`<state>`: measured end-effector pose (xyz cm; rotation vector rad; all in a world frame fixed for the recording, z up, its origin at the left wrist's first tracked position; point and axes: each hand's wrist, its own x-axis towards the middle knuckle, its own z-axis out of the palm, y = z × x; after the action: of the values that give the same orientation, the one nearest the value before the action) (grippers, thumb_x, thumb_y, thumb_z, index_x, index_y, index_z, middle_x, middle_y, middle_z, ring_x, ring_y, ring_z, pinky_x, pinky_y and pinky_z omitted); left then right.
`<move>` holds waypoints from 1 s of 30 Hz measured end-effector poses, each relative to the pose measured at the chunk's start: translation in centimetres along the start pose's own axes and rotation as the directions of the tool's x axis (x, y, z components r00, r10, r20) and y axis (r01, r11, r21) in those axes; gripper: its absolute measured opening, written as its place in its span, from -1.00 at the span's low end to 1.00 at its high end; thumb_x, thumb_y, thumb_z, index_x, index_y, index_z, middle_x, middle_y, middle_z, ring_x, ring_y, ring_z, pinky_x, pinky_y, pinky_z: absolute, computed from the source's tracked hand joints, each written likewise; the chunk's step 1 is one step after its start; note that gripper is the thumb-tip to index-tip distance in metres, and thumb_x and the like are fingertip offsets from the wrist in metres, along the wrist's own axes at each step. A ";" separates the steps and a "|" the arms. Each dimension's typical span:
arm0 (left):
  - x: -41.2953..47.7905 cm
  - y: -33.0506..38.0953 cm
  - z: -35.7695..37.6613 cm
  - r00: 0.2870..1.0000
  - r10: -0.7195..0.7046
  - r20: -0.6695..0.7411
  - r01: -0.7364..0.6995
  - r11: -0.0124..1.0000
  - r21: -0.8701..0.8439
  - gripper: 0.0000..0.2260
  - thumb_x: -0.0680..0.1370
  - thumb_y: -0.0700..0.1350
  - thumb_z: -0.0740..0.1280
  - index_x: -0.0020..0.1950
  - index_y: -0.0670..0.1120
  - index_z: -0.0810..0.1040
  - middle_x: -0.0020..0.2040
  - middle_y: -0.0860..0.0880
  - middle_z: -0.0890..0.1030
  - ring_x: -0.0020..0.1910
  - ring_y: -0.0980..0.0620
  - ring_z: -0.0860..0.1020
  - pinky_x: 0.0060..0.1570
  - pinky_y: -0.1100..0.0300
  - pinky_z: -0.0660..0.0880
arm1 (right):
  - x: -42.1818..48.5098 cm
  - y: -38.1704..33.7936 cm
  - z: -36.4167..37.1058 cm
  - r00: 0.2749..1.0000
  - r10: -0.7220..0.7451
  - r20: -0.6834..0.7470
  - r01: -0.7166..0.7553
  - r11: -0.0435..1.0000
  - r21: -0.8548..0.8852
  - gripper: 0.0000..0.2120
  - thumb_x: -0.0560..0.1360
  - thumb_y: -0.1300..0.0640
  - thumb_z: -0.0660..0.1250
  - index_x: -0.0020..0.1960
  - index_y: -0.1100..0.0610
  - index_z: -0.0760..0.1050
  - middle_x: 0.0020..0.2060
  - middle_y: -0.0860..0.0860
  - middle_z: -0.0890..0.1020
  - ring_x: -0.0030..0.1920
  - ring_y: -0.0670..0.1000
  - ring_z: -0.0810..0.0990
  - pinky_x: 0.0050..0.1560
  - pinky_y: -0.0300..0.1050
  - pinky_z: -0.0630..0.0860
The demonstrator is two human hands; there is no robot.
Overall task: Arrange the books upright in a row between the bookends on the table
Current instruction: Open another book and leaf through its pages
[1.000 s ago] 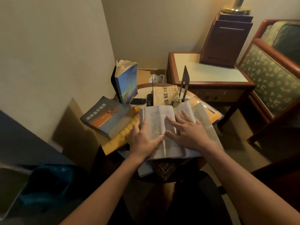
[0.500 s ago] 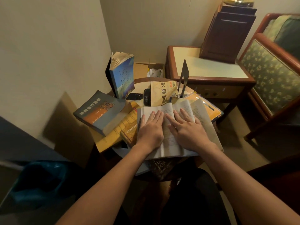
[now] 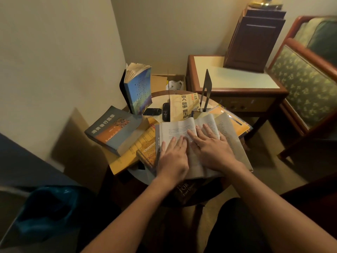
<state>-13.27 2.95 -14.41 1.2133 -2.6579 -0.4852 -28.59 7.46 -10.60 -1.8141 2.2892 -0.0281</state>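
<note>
Head view: both hands flat, fingers straight, side by side on open book (image 3: pixel 175 127) at near edge of bench (image 3: pixel 157 100). Left hand (image 3: pixel 173 157) on left page, right hand (image 3: pixel 211 148) across gutter and right page. Nothing gripped; probably steadying pages before closing. Blue book (image 3: pixel 140 92) stands upright far left against dark bookend (image 3: pixel 122 86), starting row. Metal bookend (image 3: pixel 207 88) far right; yellow book (image 3: pixel 184 108) tilted in gap between. Grey-orange book (image 3: pixel 113 128) lies flat left, not yet stood.

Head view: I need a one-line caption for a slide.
Left hand and right hand lie flat on an open book atop a cluttered table.
</note>
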 end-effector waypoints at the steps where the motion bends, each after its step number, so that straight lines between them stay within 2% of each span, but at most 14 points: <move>1: 1.4 0.0 -0.3 1.000 -0.020 0.003 0.020 1.000 -0.007 -0.49 0.67 -0.07 -0.02 0.64 -0.05 0.02 0.64 0.03 0.06 0.62 0.02 -0.02 0.56 -0.10 -0.18 | 0.0 0.0 0.0 1.000 0.002 0.001 -0.002 1.000 0.002 -0.49 0.66 -0.25 -0.18 0.60 -0.28 -0.16 0.62 -0.15 -0.10 0.59 -0.08 -0.28 0.54 0.18 -0.19; 6: 3.0 0.1 -0.1 0.998 -0.059 -0.022 0.058 0.998 -0.030 -0.51 0.68 -0.08 -0.04 0.64 -0.04 0.04 0.64 0.03 0.09 0.61 0.04 0.00 0.56 -0.07 -0.19 | 0.2 0.0 0.0 1.000 0.004 0.005 -0.004 1.000 0.011 -0.49 0.66 -0.26 -0.18 0.59 -0.30 -0.18 0.62 -0.15 -0.09 0.59 -0.07 -0.27 0.53 0.18 -0.20; 10: -2.1 0.5 1.3 0.996 -0.040 -0.080 0.037 0.999 -0.036 -0.46 0.61 -0.10 -0.06 0.63 -0.09 0.08 0.63 -0.01 0.11 0.61 0.04 0.03 0.56 -0.05 -0.20 | 0.2 -0.1 0.1 1.000 0.006 0.000 -0.006 1.000 -0.008 -0.49 0.67 -0.25 -0.16 0.60 -0.28 -0.15 0.61 -0.14 -0.11 0.58 -0.06 -0.28 0.53 0.20 -0.22; 13: -6.2 1.4 2.2 0.989 -0.053 -0.142 0.047 0.998 -0.044 -0.41 0.55 -0.14 -0.07 0.61 -0.11 0.13 0.61 -0.03 0.16 0.60 0.03 0.07 0.55 -0.08 -0.13 | 0.2 0.0 0.2 1.000 0.002 0.004 -0.002 1.000 -0.003 -0.49 0.67 -0.24 -0.16 0.59 -0.30 -0.18 0.61 -0.15 -0.12 0.58 -0.06 -0.30 0.53 0.20 -0.24; 15: -7.5 2.0 2.5 0.988 -0.075 -0.133 0.068 0.996 -0.056 -0.36 0.49 -0.13 -0.08 0.61 -0.11 0.14 0.61 -0.03 0.16 0.60 0.02 0.06 0.55 -0.09 -0.11 | 0.2 0.1 0.2 1.000 -0.001 0.005 0.001 1.000 0.003 -0.49 0.67 -0.25 -0.16 0.59 -0.31 -0.19 0.61 -0.15 -0.12 0.58 -0.06 -0.31 0.53 0.20 -0.24; 19: -4.8 1.9 0.9 0.994 -0.081 -0.078 0.079 0.996 -0.032 -0.38 0.54 -0.08 -0.16 0.62 -0.11 0.10 0.62 -0.02 0.13 0.61 0.00 0.05 0.56 -0.08 -0.14 | 0.1 0.1 0.3 1.000 0.001 -0.004 -0.001 1.000 0.001 -0.49 0.67 -0.24 -0.16 0.59 -0.30 -0.19 0.62 -0.15 -0.10 0.58 -0.07 -0.29 0.54 0.21 -0.22; 24: 1.5 0.9 -0.4 0.996 -0.094 0.001 0.094 0.996 0.005 -0.46 0.65 -0.11 0.00 0.64 -0.08 -0.01 0.65 0.00 0.04 0.62 0.00 -0.03 0.56 -0.11 -0.17 | 0.1 0.1 0.2 1.000 0.001 -0.005 -0.001 1.000 0.010 -0.48 0.66 -0.26 -0.17 0.60 -0.28 -0.17 0.62 -0.14 -0.07 0.59 -0.08 -0.27 0.54 0.20 -0.19; 30: 0.2 0.2 0.7 0.996 -0.049 -0.079 0.046 0.998 -0.040 -0.44 0.60 -0.09 -0.07 0.63 -0.07 0.07 0.63 0.01 0.11 0.62 0.03 0.00 0.56 -0.06 -0.21 | 0.0 0.1 0.0 1.000 -0.012 -0.002 0.012 1.000 0.009 -0.48 0.67 -0.24 -0.16 0.60 -0.28 -0.17 0.62 -0.15 -0.09 0.59 -0.07 -0.29 0.54 0.21 -0.20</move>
<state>-13.73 3.12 -14.96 1.2596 -2.5471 -0.4824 -28.66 7.45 -10.65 -1.8240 2.2763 -0.0421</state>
